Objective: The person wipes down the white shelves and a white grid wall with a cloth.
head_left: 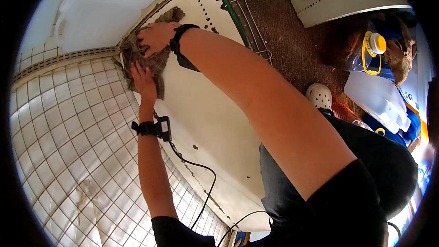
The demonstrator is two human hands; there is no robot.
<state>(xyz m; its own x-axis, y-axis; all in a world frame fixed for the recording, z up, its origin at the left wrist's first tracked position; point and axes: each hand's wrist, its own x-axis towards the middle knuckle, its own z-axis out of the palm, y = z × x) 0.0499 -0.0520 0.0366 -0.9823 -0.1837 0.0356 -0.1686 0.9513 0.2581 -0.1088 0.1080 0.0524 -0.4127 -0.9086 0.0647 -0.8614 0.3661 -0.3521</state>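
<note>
A rumpled grey-brown cloth lies bunched at the far left corner of a long white panel, against the wall. My right hand presses into the upper part of the cloth, its fingers curled into the folds. Just below it, my left hand rests on the cloth's lower edge with the fingers stretched out. Part of the cloth sticks out beyond the right hand. Dark specks and a row of small holes mark the panel, and both wrists wear black straps.
White tiles line the left side below a slotted strip. A wire rack borders the panel's green edge. To the right are a large bottle with a yellow cap, a translucent jug and a light clog. A black cable hangs beside my left arm.
</note>
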